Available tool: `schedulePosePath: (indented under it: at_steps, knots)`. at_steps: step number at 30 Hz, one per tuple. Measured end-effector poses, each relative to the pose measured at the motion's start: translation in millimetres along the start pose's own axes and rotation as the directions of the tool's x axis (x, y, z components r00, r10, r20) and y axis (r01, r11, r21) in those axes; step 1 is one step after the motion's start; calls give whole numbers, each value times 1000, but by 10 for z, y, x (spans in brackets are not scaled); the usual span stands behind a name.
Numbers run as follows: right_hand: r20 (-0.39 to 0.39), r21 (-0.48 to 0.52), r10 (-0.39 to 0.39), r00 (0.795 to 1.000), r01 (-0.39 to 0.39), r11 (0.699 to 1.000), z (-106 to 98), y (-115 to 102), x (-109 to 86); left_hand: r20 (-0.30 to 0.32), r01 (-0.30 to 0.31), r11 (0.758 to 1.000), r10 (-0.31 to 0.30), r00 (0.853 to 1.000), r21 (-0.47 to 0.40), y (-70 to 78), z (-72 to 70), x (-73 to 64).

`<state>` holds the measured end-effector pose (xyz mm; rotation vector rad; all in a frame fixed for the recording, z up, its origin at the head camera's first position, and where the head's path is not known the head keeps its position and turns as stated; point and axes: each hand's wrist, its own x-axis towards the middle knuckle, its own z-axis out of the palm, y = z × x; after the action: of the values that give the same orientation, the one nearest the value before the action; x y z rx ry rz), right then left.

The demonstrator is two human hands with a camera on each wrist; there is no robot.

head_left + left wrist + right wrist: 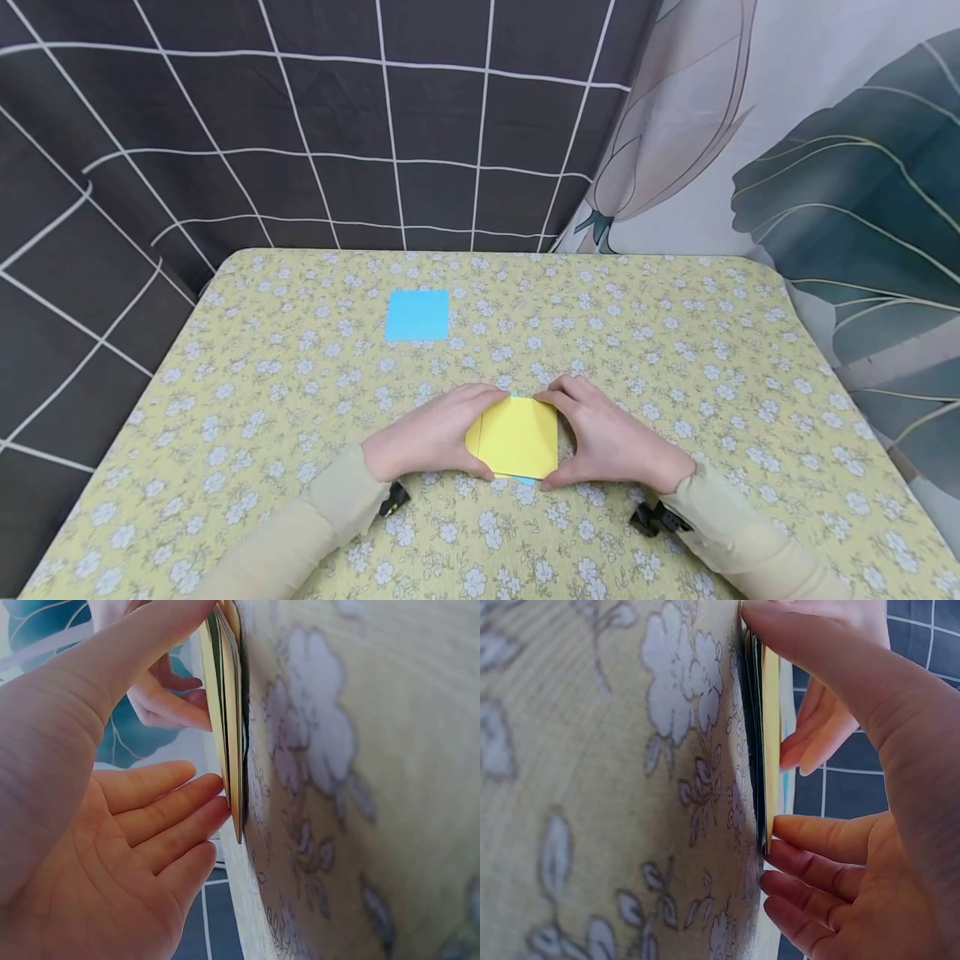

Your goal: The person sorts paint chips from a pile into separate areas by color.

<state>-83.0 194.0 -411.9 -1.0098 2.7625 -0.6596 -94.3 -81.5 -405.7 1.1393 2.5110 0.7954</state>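
A small stack of square paper sheets (pixel 519 437), yellow on top with slivers of blue under it, lies near the middle of the table. My left hand (pixel 442 429) holds its left side, thumb at the near edge and fingertips at the far edge. On the opposite side my right hand (pixel 611 435) grips it the same way. Seen edge-on in the left wrist view, the stack (pixel 226 712) has its layers slightly fanned apart. The right wrist view shows dark and yellow layers of the stack (pixel 769 750) close over the cloth.
A light blue paper square (pixel 417 316) lies flat farther back, left of the stack. The table wears a yellow floral cloth (pixel 675 350). Behind it hangs a dark curtain with a white grid (pixel 322 108), and a leaf-patterned curtain (pixel 847 183) is at the right.
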Motion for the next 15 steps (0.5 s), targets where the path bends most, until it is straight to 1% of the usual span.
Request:
schedulePosePath:
  at_steps: [7, 15]
  knots:
    - [-7, 12, 10, 1000, -10, 1000, -1, 9, 0, -3, 0, 1000, 0, 1000, 13, 2, 11, -2]
    - [-16, 27, 34, 999, -34, 999, -49, 25, 13, -11, 25, 999, -25, 1000, 19, -21, 6, 24]
